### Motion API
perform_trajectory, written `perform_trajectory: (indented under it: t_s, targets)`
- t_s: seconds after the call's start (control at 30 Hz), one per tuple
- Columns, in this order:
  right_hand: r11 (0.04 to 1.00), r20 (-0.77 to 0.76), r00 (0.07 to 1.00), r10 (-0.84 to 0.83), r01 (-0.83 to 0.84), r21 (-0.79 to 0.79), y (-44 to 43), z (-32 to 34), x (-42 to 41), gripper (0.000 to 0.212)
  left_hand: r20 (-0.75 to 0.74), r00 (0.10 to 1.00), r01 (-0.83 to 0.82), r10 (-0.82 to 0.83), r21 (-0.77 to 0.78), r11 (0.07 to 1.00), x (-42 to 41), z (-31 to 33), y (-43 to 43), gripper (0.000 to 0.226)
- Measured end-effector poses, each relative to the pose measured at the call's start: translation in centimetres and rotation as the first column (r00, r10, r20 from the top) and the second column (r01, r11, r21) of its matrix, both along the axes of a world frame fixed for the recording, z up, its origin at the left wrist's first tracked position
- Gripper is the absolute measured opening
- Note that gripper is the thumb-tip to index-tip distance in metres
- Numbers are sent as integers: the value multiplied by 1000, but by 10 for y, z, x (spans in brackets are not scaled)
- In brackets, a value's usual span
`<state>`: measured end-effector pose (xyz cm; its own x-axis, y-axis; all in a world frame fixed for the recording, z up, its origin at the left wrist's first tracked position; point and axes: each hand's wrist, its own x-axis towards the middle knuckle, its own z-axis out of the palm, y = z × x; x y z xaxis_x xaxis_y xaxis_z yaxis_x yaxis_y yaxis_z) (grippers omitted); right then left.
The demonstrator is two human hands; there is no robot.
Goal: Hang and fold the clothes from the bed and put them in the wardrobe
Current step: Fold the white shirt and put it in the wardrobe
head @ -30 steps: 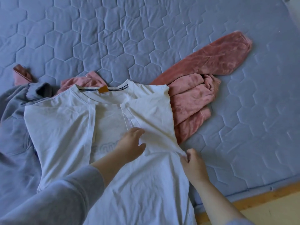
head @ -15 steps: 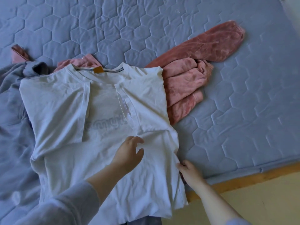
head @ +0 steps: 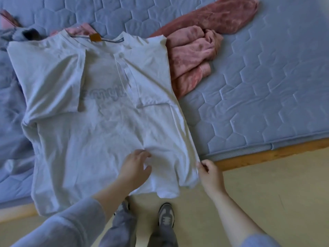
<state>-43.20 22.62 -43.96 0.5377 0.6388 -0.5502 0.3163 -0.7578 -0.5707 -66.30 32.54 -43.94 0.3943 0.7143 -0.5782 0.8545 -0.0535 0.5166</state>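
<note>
left hand (head: 136,168): released, pressing down on white T-shirt (head: 99,136);
right hand (head: 210,173): pinching its folded side edge;
pink garment (head: 192,56): lying just beside

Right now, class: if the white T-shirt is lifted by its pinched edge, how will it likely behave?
Probably floppy: the white T-shirt lies wrinkled, its hem drooping over the edge of the mattress, so it would sag below where the right hand pinches it. Likely light: the thin cloth shows print through. The folded-in sleeves may fall open.
</note>
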Motion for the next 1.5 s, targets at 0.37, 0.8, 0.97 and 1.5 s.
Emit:
perform_trajectory:
  t_s: [0.37, 0.8, 0.97, 1.5]
  targets:
    - [996, 113, 990, 84, -79, -46, -38, -9, 9, 14, -135, 989, -53, 68, 114, 992, 25, -7, -38, 43]
    - [975, 388, 895, 221, -191, -116, -24, -28, 0, 9, -116, 993, -2, 23, 181, 984, 40, -12, -57, 47]
    - [997, 446, 894, 36, -61, 42, -41, -16, 19, 9, -64, 997, -36, 50, 196, 980, 40, -11, -55, 44]
    - [962, 259, 931, 259, -273, 17, -8, 22, -68, 39, 26, 852, -519, 522, 161, 839, -70, 17, -92, 28]
